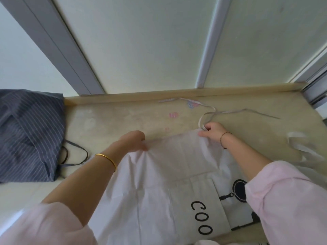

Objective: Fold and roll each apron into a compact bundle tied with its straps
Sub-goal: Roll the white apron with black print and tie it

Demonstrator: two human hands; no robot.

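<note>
Across the beige table lies the white apron, which looks thin, limp and light, likely to crease and slide. The left hand and right hand, well apart, each pinch its far hem, probably the best hold. A strap trails toward the table's back. A striped apron lies at the table's left end.

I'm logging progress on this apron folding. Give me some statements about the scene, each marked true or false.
1. The left hand and the right hand both hold the white apron's far edge. True.
2. The white apron is rolled into a bundle. False: it lies spread on the table.
3. A dark striped apron lies at the table's left. True.
4. The strap is tied round the white apron. False: it trails loose past the right hand.
</note>
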